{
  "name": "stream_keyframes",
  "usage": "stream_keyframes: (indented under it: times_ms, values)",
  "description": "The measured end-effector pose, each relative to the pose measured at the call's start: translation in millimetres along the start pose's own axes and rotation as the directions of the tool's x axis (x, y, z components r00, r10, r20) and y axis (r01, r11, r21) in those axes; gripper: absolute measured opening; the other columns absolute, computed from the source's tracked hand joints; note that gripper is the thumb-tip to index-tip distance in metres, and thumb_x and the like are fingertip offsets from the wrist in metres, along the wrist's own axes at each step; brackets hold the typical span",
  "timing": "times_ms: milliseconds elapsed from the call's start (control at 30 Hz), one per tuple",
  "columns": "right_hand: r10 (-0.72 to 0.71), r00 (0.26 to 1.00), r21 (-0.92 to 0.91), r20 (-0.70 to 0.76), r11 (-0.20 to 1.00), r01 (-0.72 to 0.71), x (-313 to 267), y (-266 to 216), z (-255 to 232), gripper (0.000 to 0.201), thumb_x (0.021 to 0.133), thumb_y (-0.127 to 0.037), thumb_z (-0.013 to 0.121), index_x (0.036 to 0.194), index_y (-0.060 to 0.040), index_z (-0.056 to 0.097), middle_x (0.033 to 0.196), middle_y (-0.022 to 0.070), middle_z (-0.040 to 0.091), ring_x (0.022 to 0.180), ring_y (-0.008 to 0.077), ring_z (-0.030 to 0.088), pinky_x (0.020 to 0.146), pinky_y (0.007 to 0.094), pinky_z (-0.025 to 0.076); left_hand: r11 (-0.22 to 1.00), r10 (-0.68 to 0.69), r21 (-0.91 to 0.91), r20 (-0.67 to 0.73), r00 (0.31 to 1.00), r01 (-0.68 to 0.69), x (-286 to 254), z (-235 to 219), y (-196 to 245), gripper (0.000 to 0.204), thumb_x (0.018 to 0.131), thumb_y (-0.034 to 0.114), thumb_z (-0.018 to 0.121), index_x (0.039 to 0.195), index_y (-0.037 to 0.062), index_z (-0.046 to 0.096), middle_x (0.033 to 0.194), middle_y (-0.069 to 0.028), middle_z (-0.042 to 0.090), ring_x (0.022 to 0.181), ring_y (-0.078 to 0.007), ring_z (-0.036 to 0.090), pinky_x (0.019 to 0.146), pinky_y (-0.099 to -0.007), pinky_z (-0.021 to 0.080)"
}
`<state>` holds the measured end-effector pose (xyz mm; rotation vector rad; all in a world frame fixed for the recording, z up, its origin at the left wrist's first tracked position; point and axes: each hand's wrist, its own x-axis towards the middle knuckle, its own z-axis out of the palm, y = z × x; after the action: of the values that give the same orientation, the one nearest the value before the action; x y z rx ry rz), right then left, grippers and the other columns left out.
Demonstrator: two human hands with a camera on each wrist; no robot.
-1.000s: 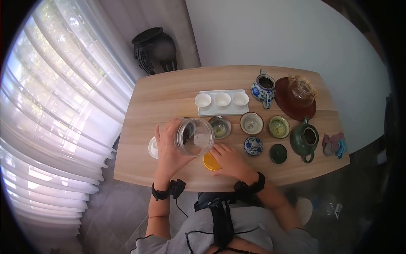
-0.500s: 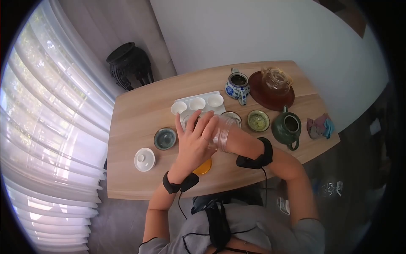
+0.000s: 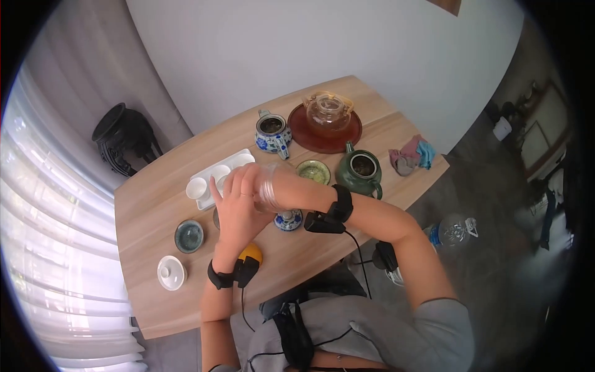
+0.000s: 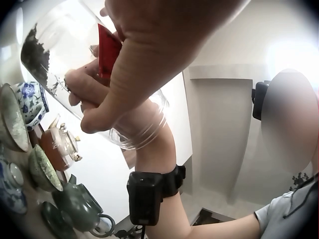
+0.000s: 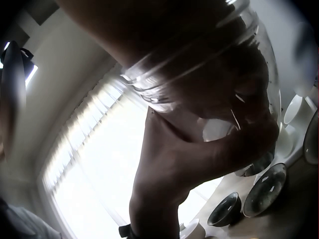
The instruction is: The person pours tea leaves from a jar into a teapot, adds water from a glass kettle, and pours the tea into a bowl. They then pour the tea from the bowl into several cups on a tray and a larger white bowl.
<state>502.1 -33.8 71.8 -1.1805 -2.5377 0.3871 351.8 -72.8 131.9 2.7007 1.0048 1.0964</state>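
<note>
My left hand [image 3: 237, 208] grips a clear jar [image 4: 55, 32] tipped on its side over the table, its ridged mouth facing right in the head view. A red label [image 4: 108, 52] shows on its wall, and dark tea leaves [image 4: 36, 55] lie toward its bottom. Through the mouth reaches my right hand [image 4: 85, 85], which is inside the jar with its fingers bent close to the leaves. I cannot tell whether it pinches any. Below the left wrist, a yellow lid [image 3: 252, 253] lies on the table, partly hidden.
Several white cups stand on a white tray [image 3: 204, 203] behind the hands. A grey bowl [image 3: 189, 236] and white knobbed lid [image 3: 171, 273] sit at left. Farther right are a blue-and-white teapot [image 3: 271, 133], glass teapot [image 3: 328, 115], green teapot [image 3: 358, 173] and cloths [image 3: 412, 155].
My right hand has left the yellow lid and gone into the jar. The left hand has tipped the jar sideways. The head view has turned, shifting the table leftward.
</note>
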Motion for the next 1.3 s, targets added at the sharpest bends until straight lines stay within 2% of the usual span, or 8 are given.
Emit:
stream_keyframes:
  times_ms: [67,200,300,433,667,800,1033,1300]
  values:
    - [0.057,0.996,0.106,-0.066,0.993,-0.05,-4.6,7.0,-5.2,0.031,0.078,-0.021,0.062,0.105,-0.0075,0.058,0.106,0.0091,0.058,0.095,0.0242,0.057,0.082,0.0324,0.047,0.998,-0.047,-0.037,0.035,0.998,0.048,3.1,1.8,-5.3,0.088,0.051,0.025,0.085,0.126,0.0122,0.042,0.123,-0.0078,0.051,0.116,-0.0302,0.047,0.104,-0.0616,0.017]
    - [-0.092,0.958,-0.048,-0.273,0.996,0.081,-22.4,1.4,-32.1,0.018,0.079,-0.019,0.061,0.09,-0.0049,0.063,0.092,0.0104,0.062,0.077,0.0267,0.061,0.065,0.0337,0.05,0.997,-0.046,-0.061,0.018,0.999,0.047,11.2,3.5,-5.5,0.087,0.051,0.023,0.085,0.126,0.0116,0.042,0.119,-0.0083,0.054,0.114,-0.029,0.05,0.105,-0.0587,0.019]
    - [0.123,0.96,0.124,-0.252,0.988,-0.094,-31.3,-49.6,-92.2,0.017,0.081,-0.017,0.06,0.08,-0.0014,0.067,0.07,0.0118,0.062,0.065,0.0273,0.062,0.064,0.0328,0.049,0.995,-0.065,-0.074,0.03,0.997,0.067,13.1,0.8,-8.8,0.087,0.053,0.024,0.084,0.126,0.0103,0.041,0.119,-0.0098,0.054,0.115,-0.0293,0.05,0.105,-0.0585,0.019]
    - [0.398,0.799,0.483,-0.451,0.861,-0.156,-59.2,-59.4,-136.3,0.014,0.083,-0.01,0.06,0.081,0.0041,0.064,0.064,0.0107,0.062,0.054,0.0127,0.061,0.052,0.0277,0.047,0.979,-0.181,-0.08,0.058,0.982,0.185,11.8,-7.5,-19.2,0.085,0.054,0.023,0.083,0.126,0.0063,0.042,0.119,-0.0129,0.055,0.116,-0.0306,0.049,0.106,-0.0538,0.021]
    - [0.734,0.617,0.441,-0.285,0.672,-0.595,-165.4,45.7,-131.1,0.015,0.082,-0.005,0.058,0.072,0.0045,0.064,0.058,0.0082,0.061,0.049,0.0116,0.06,0.045,0.025,0.046,0.961,-0.275,-0.002,-0.138,0.951,0.278,8.6,-38.9,-52.4,0.082,0.054,0.016,0.081,0.126,0.0052,0.043,0.119,-0.0149,0.055,0.113,-0.0334,0.051,0.099,-0.0402,0.036]
    - [0.843,0.516,0.358,-0.151,0.534,-0.766,-189.7,64.1,-103.9,0.02,0.079,-0.007,0.064,0.066,0.0075,0.063,0.052,0.0092,0.06,0.044,0.0147,0.058,0.043,0.0276,0.046,0.933,-0.354,-0.129,-0.157,0.922,0.336,10.0,-50.2,-67.0,0.083,0.056,0.024,0.081,0.127,0.005,0.043,0.118,-0.0144,0.056,0.111,-0.0317,0.05,0.101,-0.0432,0.029]
    - [0.88,0.46,0.248,-0.117,0.474,-0.845,-197.0,72.9,-100.6,0.027,0.081,-0.015,0.068,0.064,0.0044,0.061,0.051,0.0076,0.058,0.044,0.0119,0.057,0.039,0.0265,0.042,0.854,-0.52,-0.177,-0.256,0.815,0.49,2.2,-74.5,-85.9,0.081,0.056,0.018,0.081,0.126,0.0032,0.043,0.114,-0.0154,0.059,0.106,-0.0317,0.056,0.093,-0.0406,0.04]
    - [0.887,0.461,0.371,-0.023,0.436,-0.82,-199.8,74.0,-102.0,0.023,0.084,-0.011,0.065,0.07,0.0065,0.06,0.057,0.0089,0.06,0.045,0.0128,0.058,0.04,0.0254,0.047,0.858,-0.513,-0.178,-0.303,0.803,0.482,-3.8,-87.4,-94.1,0.08,0.057,0.014,0.081,0.126,0.0021,0.043,0.12,-0.0154,0.056,0.11,-0.0299,0.055,0.093,-0.0388,0.042]
